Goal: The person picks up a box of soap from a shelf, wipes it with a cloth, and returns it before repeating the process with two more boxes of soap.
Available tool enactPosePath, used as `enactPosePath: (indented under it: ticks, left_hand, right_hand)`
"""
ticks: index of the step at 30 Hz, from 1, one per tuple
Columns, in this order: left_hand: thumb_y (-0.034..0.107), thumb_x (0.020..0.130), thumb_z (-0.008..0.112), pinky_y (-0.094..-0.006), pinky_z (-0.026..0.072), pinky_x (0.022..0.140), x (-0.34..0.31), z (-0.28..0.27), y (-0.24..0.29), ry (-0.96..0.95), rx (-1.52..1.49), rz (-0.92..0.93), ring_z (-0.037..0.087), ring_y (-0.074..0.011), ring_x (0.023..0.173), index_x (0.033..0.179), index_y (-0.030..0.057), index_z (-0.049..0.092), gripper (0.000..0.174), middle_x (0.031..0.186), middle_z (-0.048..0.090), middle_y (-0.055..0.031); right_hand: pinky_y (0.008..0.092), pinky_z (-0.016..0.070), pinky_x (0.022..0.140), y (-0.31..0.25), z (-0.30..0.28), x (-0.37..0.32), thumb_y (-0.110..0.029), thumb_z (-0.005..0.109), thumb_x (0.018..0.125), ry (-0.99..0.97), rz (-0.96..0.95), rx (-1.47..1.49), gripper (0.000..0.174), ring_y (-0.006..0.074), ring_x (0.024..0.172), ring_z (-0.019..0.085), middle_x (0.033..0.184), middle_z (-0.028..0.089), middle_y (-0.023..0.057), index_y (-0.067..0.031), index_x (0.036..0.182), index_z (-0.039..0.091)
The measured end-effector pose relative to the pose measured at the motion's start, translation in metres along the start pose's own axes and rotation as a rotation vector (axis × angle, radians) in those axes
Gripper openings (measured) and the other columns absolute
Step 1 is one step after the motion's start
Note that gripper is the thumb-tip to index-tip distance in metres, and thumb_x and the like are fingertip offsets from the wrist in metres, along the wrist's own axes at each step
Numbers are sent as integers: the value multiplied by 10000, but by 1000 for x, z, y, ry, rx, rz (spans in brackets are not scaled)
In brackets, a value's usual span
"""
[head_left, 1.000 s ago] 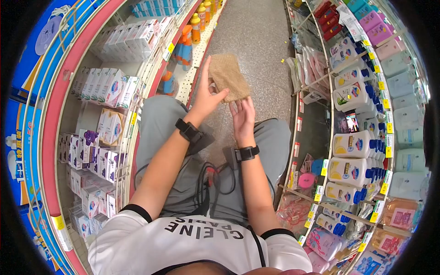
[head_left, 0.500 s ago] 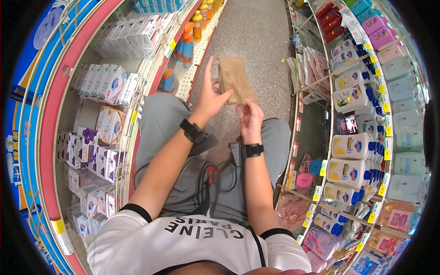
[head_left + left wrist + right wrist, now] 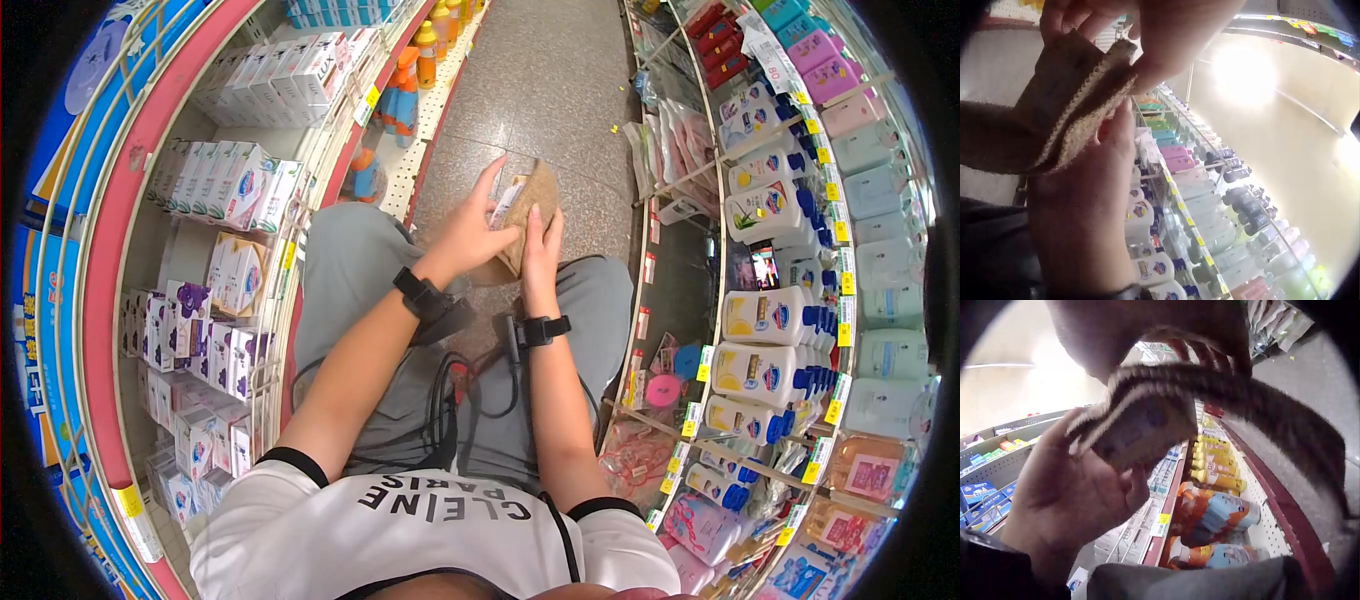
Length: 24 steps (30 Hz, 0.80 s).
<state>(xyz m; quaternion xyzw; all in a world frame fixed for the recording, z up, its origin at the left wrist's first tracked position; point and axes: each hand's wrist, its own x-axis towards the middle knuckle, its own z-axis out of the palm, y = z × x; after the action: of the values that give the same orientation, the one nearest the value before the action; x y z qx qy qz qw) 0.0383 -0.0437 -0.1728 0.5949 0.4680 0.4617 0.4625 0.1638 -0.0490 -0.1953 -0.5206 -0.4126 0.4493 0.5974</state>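
Observation:
Between the two hands is a folded brown cloth (image 3: 538, 200) with a fuzzy surface, tilted so that a printed card (image 3: 507, 203) shows on its left side. My left hand (image 3: 475, 232) pinches the cloth at its left and lower side, index finger stretched out past it. From the right, my right hand (image 3: 541, 252) grips the cloth with fingers lying over its face. In the right wrist view the card (image 3: 1141, 428) sits inside the fold, beneath a stitched edge of the cloth (image 3: 1272, 415). The left wrist view shows the same stitched edge (image 3: 1079, 112) close up.
Boxed soaps (image 3: 240, 185) fill the wire-fronted shelves on the left, with orange spray bottles (image 3: 405, 100) lower down. White pump bottles (image 3: 765, 315) line the right shelves. Speckled floor (image 3: 550, 60) runs ahead between them. Black cables (image 3: 445, 400) lie across the person's lap.
The cloth has turned from lying flat towards the camera to standing on edge, exposing the card. The right hand has moved up from its lower corner onto its right side.

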Motion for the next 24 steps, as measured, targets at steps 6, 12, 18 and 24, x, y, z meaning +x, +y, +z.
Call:
enactPosePath:
  ticks: [6, 12, 18, 24]
  left_hand:
    - [8, 784, 630, -288, 490, 751, -1, 5, -3, -115, -171, -139, 602, -169, 901, 1422, 95, 154, 801, 1064, 597, -171]
    - [112, 829, 640, -319, 467, 836, 4, 16, -12, -192, -283, -48, 560, -179, 1011, 1308, 32, 363, 558, 1147, 564, -125]
    - [244, 821, 581, -356, 483, 716, -4, 9, 14, 225, 483, 245, 614, -265, 786, 979, 7, 620, 287, 913, 620, -160]
    - [196, 781, 562, -386, 489, 683, -11, 20, -13, -455, 415, -206, 631, -305, 751, 832, 29, 632, 188, 730, 634, -139]
  right_hand:
    - [305, 470, 825, 5, -15, 7, -336, 542, 908, -173, 395, 493, 467, 186, 993, 558, 1130, 552, 103, -22, 1239, 444]
    - [332, 497, 809, -2, -25, 11, -310, 624, 858, -189, 400, 541, 500, 200, 985, 576, 1117, 561, 105, -6, 1217, 453]
    - [354, 504, 808, -13, -27, 16, -301, 655, 838, 94, 312, 542, 512, 216, 967, 583, 1104, 564, 101, -2, 1203, 457]
    - [382, 501, 826, -10, -40, 27, -369, 610, 858, 141, 303, 653, 477, 230, 975, 589, 1111, 583, 90, -44, 1188, 498]
